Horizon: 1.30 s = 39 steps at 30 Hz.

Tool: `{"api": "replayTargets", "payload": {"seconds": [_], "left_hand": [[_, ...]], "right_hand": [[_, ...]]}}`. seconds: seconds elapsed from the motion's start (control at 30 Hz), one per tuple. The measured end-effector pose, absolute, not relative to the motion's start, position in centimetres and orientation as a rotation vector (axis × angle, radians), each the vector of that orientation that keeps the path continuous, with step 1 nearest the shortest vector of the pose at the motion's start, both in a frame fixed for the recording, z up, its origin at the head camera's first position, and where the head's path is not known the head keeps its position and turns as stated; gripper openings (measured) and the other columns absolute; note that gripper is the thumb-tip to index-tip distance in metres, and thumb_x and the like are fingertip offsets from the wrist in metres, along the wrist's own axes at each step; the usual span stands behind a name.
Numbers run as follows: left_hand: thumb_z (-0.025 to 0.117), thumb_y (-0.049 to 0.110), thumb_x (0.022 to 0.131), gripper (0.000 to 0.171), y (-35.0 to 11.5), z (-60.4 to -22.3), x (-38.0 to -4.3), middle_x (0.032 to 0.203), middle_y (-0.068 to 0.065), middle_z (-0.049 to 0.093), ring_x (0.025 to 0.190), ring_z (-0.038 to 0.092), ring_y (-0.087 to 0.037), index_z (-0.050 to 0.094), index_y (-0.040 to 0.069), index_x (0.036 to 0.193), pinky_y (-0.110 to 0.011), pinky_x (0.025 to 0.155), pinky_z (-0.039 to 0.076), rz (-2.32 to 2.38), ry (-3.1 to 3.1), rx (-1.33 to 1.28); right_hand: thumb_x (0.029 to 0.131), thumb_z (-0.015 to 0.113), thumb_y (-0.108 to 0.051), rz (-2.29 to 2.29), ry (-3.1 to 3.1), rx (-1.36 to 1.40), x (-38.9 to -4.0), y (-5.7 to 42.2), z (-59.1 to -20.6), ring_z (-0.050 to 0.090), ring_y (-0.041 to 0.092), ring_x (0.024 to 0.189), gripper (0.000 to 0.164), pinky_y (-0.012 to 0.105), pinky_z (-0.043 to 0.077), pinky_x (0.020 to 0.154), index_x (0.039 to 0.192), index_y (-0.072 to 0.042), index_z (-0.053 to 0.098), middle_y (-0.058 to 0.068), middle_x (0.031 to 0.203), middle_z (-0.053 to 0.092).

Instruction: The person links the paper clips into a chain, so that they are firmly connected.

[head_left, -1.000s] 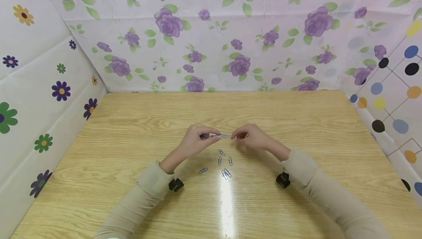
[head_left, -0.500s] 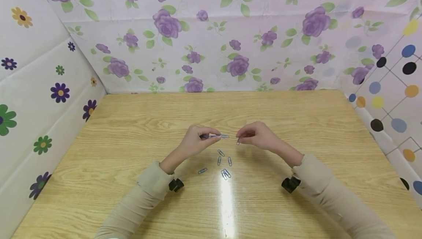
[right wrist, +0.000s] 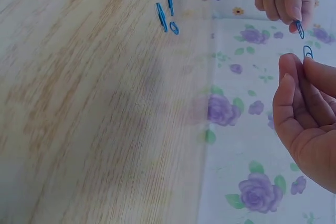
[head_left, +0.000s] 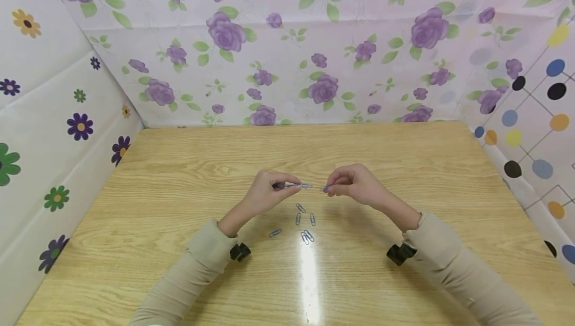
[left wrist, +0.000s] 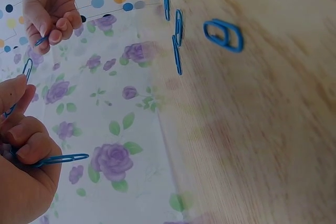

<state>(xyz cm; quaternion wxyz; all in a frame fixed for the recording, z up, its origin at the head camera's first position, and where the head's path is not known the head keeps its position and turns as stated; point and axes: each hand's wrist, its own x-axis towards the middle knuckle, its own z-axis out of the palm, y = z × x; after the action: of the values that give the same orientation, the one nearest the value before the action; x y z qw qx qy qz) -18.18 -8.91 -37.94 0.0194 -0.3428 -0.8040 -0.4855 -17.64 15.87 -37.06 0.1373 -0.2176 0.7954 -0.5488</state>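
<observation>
My left hand (head_left: pixel 265 192) pinches a blue paper clip (left wrist: pixel 28 67) between thumb and forefinger, its looped end sticking out toward the right hand. Another blue clip (left wrist: pixel 63 159) juts from the curled lower fingers of that hand in the left wrist view; how the clips join inside the fist is hidden. Facing it across a small gap, my right hand (head_left: pixel 359 186) pinches a single blue paper clip (right wrist: pixel 308 52) with its thumb and fingertips, its loop pointing at the left hand's clip. Both hands are above the wooden table (head_left: pixel 215 156).
Several loose blue paper clips lie on the table below the hands: one clip (head_left: pixel 300 208) nearest them, another clip (head_left: pixel 275 233) off to the left, and an overlapping pair (head_left: pixel 307 236) closer to me. Patterned cloth walls (head_left: pixel 287 76) enclose the back and sides.
My right hand has drawn away to the right from the left hand, and its paper clip has swung from hanging down to pointing left. The left hand has stayed put.
</observation>
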Motion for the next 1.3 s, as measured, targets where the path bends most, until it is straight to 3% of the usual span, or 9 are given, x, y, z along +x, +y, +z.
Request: {"api": "replayTargets", "payload": {"seconds": [0.17,0.4,0.6,0.87,1.1,1.3], "left_hand": [[0.066,0.001,0.081,0.011,-8.6,-36.5,-17.3,0.047,0.003,0.037,0.042,0.024,-0.002,0.069,-0.006,0.088,-0.019,0.042,0.022,-1.497,-2.517,-1.051],[0.064,-0.005,0.081,0.008,-8.3,-34.8,-16.4,0.046,-0.001,0.040,0.042,0.024,0.000,0.067,-0.011,0.085,-0.018,0.041,0.022,-1.493,-2.479,-1.098],[0.062,-0.007,0.081,0.005,-8.3,-34.8,-16.6,0.055,-0.009,0.055,0.045,0.033,-0.003,0.067,-0.010,0.080,-0.018,0.043,0.029,-1.471,-2.392,-1.149],[0.056,-0.011,0.082,0.010,-8.0,-34.7,-16.5,0.060,-0.007,0.053,0.050,0.039,-0.006,0.061,-0.006,0.074,-0.018,0.046,0.033,-1.513,-2.396,-1.121],[0.051,-0.008,0.085,0.014,-7.6,-34.6,-16.6,0.056,-0.008,0.052,0.048,0.044,-0.005,0.060,-0.006,0.074,-0.018,0.044,0.036,-1.654,-2.481,-0.962],[0.050,-0.005,0.088,0.016,-7.6,-34.6,-16.6,0.056,-0.019,0.052,0.042,0.036,-0.006,0.060,-0.005,0.076,-0.019,0.039,0.030,-1.777,-2.531,-0.881]], "right_hand": [[0.087,0.060,-0.003,-1.637,2.275,-0.626,-17.4,15.5,-36.9,0.065,0.023,0.077,0.006,0.046,0.050,0.070,0.086,0.003,0.062,0.018,0.087,0.067],[0.083,0.066,-0.009,-1.668,2.375,-0.551,-17.3,14.8,-37.0,0.061,0.022,0.072,0.010,0.029,0.050,0.062,0.089,-0.001,0.070,0.008,0.083,0.066],[0.084,0.065,-0.007,-1.723,2.341,-0.525,-17.5,14.3,-37.1,0.060,0.030,0.072,0.013,0.028,0.050,0.060,0.091,0.003,0.068,0.012,0.081,0.066],[0.082,0.065,-0.003,-1.754,2.286,-0.537,-17.3,13.9,-37.1,0.061,0.030,0.070,0.010,0.034,0.052,0.062,0.088,0.005,0.065,0.018,0.080,0.065],[0.081,0.068,-0.006,-1.664,2.419,-0.649,-17.4,13.1,-37.3,0.058,0.019,0.062,0.005,0.030,0.049,0.055,0.081,-0.002,0.068,0.006,0.073,0.064],[0.080,0.069,-0.006,-1.628,2.498,-0.687,-17.2,12.3,-37.0,0.056,0.025,0.061,0.004,0.024,0.045,0.051,0.077,-0.004,0.069,0.004,0.072,0.064]]}}
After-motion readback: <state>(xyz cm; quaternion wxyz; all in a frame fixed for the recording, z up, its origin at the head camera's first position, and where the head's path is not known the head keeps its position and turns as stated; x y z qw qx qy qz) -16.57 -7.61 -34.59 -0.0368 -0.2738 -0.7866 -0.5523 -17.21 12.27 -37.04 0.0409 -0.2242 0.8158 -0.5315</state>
